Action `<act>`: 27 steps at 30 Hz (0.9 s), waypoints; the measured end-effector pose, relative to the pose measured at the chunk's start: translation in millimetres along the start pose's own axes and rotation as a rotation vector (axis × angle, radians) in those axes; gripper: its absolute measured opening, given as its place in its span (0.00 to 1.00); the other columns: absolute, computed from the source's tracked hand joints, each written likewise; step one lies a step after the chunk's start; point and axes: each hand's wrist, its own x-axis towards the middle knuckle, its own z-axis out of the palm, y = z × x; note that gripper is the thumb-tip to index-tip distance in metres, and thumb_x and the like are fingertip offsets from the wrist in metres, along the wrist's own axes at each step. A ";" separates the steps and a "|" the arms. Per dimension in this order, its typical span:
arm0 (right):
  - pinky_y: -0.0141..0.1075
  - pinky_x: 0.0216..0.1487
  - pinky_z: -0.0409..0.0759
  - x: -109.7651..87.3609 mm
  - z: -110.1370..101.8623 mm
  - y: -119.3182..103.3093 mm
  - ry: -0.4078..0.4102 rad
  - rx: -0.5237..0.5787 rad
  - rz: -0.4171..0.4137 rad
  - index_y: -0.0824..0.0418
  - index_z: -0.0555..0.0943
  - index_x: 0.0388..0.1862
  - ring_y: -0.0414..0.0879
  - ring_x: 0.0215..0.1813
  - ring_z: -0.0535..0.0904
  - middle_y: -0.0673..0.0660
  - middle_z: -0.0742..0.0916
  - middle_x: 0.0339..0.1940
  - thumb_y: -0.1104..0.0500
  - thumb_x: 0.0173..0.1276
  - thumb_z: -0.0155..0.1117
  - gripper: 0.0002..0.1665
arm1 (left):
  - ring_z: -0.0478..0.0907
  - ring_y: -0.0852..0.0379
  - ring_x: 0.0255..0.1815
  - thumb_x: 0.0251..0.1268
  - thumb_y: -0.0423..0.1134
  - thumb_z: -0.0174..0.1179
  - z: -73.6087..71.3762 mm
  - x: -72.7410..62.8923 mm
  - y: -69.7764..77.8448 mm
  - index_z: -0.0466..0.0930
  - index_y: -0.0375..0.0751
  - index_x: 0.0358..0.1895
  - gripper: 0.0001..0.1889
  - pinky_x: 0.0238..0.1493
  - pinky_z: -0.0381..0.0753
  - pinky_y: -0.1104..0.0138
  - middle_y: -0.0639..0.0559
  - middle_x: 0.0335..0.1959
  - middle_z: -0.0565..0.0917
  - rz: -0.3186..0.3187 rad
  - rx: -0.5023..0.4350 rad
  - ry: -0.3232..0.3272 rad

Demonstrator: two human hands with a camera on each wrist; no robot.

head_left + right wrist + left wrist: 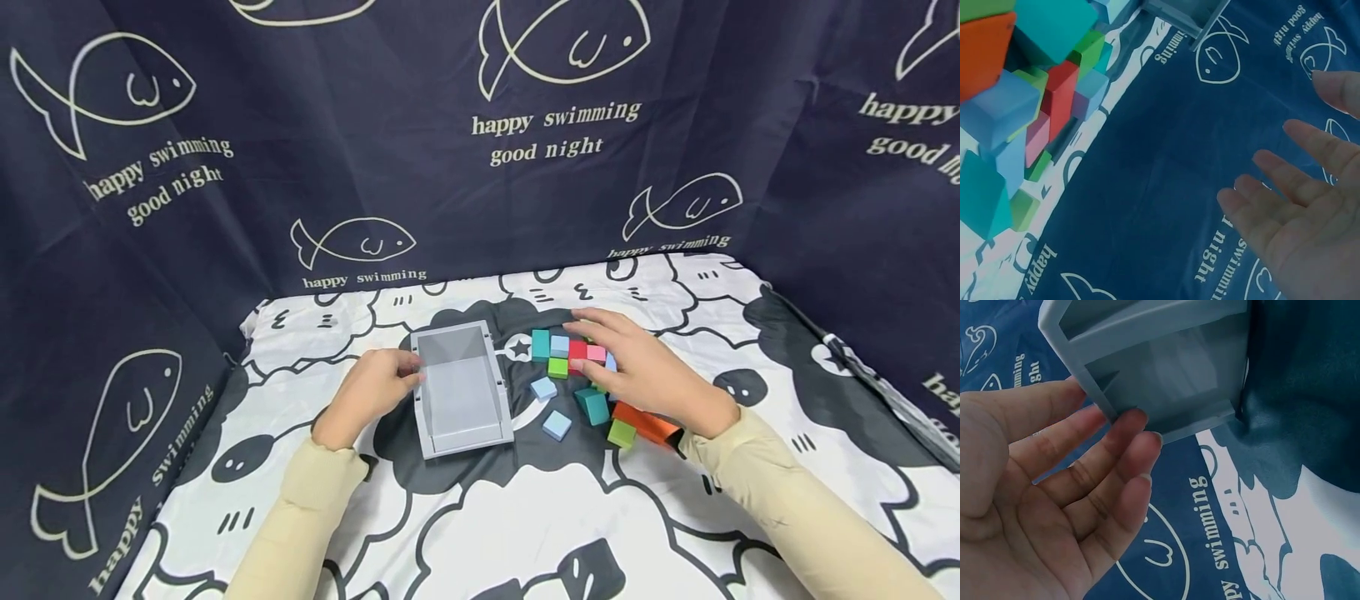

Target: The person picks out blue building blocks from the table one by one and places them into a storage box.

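Note:
A grey plastic box (461,440) with an open top lies in front of me, left of the blocks. My left hand (377,382) grips its left rim; the left wrist view shows the fingertips (1141,447) at the edge of the box (1147,337). Over the pile of coloured toy blocks my right hand (647,367) hovers with its fingers spread, holding nothing. Beneath and around it are a red block (577,357), a pink block (596,353), a teal block (593,406) and an orange block (649,423). The hand hides part of the pile.
Two light blue blocks, one nearer me (557,426) and one farther (543,388), lie between box and pile. A sheep-patterned cloth (525,533) covers the surface. Dark blue fish-print curtains (450,167) hang behind and at both sides.

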 end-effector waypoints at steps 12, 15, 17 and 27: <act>0.55 0.66 0.71 13.5 -1.3 6.4 0.002 -0.017 -0.044 0.65 0.79 0.62 0.58 0.68 0.71 0.63 0.78 0.66 0.56 0.72 0.62 0.23 | 0.73 0.60 0.27 0.63 0.36 0.67 1.2 -0.3 -1.4 0.91 0.40 0.42 0.08 0.29 0.71 0.67 0.52 0.35 0.87 0.049 -0.018 0.010; 0.55 0.65 0.72 17.8 0.5 7.6 0.005 -0.014 -0.037 0.64 0.79 0.61 0.58 0.67 0.72 0.62 0.79 0.64 0.56 0.71 0.63 0.23 | 0.74 0.60 0.28 0.63 0.36 0.67 1.3 -0.3 -2.9 0.91 0.40 0.42 0.08 0.29 0.72 0.67 0.52 0.36 0.87 0.033 -0.047 0.003; 0.55 0.64 0.74 20.3 1.7 7.5 0.006 -0.008 -0.026 0.64 0.79 0.61 0.57 0.65 0.74 0.62 0.80 0.63 0.56 0.71 0.65 0.23 | 0.74 0.61 0.29 0.63 0.36 0.67 1.5 -0.4 -3.5 0.91 0.39 0.43 0.08 0.29 0.73 0.68 0.52 0.37 0.87 0.018 -0.069 -0.007; 0.52 0.54 0.80 30.6 9.2 9.7 0.002 -0.005 0.014 0.63 0.82 0.56 0.54 0.53 0.81 0.60 0.85 0.54 0.60 0.68 0.67 0.18 | 0.81 0.56 0.40 0.63 0.37 0.68 2.5 -0.1 -5.1 0.89 0.40 0.49 0.12 0.39 0.80 0.64 0.48 0.43 0.88 -0.054 -0.160 -0.024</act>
